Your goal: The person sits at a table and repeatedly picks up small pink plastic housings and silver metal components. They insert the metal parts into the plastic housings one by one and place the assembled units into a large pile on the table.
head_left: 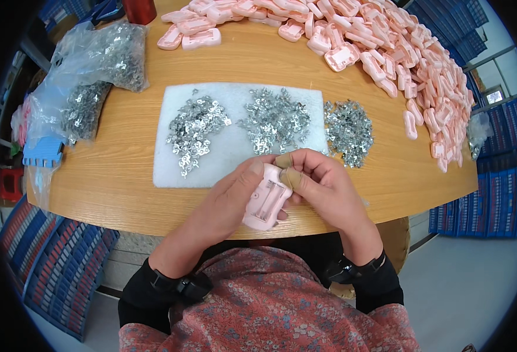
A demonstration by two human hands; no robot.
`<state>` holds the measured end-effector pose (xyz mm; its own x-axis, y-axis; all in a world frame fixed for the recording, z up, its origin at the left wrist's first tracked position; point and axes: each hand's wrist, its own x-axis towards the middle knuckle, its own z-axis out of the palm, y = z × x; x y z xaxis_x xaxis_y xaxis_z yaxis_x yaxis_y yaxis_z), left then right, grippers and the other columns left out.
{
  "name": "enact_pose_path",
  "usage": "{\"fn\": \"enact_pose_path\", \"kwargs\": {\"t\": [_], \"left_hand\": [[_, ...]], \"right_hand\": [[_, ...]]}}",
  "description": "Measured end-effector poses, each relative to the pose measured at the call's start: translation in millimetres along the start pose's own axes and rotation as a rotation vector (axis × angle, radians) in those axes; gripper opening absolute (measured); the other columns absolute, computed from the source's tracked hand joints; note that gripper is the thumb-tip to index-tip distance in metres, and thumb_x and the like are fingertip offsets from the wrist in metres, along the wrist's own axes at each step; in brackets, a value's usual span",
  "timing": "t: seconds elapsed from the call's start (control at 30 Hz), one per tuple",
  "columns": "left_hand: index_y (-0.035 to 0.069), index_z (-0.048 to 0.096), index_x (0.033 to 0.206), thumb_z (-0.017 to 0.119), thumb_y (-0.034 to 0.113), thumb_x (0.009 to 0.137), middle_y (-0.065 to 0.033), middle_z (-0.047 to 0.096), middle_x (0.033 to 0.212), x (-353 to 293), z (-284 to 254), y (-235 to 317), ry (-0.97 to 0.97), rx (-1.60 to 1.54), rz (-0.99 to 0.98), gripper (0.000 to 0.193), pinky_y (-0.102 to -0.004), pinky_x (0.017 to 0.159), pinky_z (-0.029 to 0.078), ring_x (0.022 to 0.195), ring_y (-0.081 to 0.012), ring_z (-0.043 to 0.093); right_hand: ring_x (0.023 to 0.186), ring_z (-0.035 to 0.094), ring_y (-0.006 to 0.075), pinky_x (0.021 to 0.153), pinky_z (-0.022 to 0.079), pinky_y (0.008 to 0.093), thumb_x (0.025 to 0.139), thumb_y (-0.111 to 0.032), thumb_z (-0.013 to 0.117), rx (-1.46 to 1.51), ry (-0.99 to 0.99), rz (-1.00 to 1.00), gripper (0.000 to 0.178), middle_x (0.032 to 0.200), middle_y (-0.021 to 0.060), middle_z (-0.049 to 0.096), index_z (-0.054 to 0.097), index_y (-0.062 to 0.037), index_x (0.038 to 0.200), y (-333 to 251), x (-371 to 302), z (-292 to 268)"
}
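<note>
My left hand (pixel 228 196) grips a pale pink plastic casing (pixel 257 206) by its left side, with the thumb on top. The casing is tilted, and its long battery compartment faces up. Tan finger covers wrap the thumb and forefinger of my right hand (pixel 332 190), which pinch together at the casing's upper right end. Whatever lies between those fingertips is hidden. Just beyond my hands, a white foam mat (pixel 235 158) bears two heaps of small silvery metal contacts, a left heap (pixel 196 129) and a middle heap (pixel 277 120).
Another heap of metal contacts (pixel 349 132) lies on the wooden table (pixel 117 188), right of the mat. A big pile of pink casings (pixel 387 53) curves along the far and right side. Clear bags of metal parts (pixel 117 56) lie at the left, near a red cylinder (pixel 139 9).
</note>
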<state>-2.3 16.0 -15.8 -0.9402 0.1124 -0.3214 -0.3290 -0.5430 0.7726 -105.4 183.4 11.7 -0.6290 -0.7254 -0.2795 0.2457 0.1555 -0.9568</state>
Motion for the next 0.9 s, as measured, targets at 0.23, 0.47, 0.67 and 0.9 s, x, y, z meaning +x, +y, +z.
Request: {"fn": "enact_pose_path", "kwargs": {"t": [0.23, 0.47, 0.67, 0.9], "left_hand": [[-0.002, 0.048, 0.141, 0.048, 0.011, 0.102, -0.0056, 0.065, 0.11, -3.7, -8.5, -0.5, 0.091, 0.545, 0.234, 0.041, -0.0252, 0.082, 0.051, 0.093, -0.0093, 0.061], [-0.002, 0.049, 0.14, 0.052, 0.007, 0.1, -0.0039, 0.066, 0.103, -5.9, 2.4, 12.1, 0.104, 0.904, 0.273, 0.041, -0.027, 0.08, 0.051, 0.089, -0.0089, 0.06], [-0.002, 0.052, 0.135, 0.047, 0.012, 0.101, -0.0088, 0.065, 0.1, -3.4, -7.5, 0.5, 0.141, 0.426, 0.22, 0.038, -0.027, 0.073, 0.05, 0.084, -0.0122, 0.06], [0.0, 0.048, 0.136, 0.042, 0.018, 0.102, -0.0021, 0.049, 0.085, -5.7, -20.3, 9.7, -0.037, -0.358, -0.065, 0.039, -0.0255, 0.056, 0.036, 0.066, -0.0109, 0.044]], "right_hand": [[0.073, 0.054, 0.0008, 0.064, 0.044, 0.0179, 0.096, -0.016, 0.068, -0.066, 0.022, 0.059, 0.021, 0.085, -0.0036, 0.064, 0.065, -0.0003, 0.11, 7.6, 1.1, -3.4], [0.073, 0.054, 0.0009, 0.064, 0.044, 0.0179, 0.096, -0.017, 0.069, -0.09, 0.041, 0.073, 0.022, 0.086, -0.0033, 0.064, 0.066, -0.0001, 0.108, 6.2, -0.5, -1.1], [0.072, 0.052, 0.0009, 0.066, 0.044, 0.0177, 0.098, -0.017, 0.066, 0.153, 0.036, -0.014, 0.023, 0.092, -0.0029, 0.064, 0.066, 0.0011, 0.113, 1.4, -3.0, 3.5], [0.069, 0.045, 0.002, 0.063, 0.039, 0.0196, 0.087, 0.002, 0.063, -0.143, 0.049, -0.185, 0.035, 0.079, -0.0068, 0.049, 0.063, -0.0039, 0.121, 18.8, 2.9, 5.9]]}}
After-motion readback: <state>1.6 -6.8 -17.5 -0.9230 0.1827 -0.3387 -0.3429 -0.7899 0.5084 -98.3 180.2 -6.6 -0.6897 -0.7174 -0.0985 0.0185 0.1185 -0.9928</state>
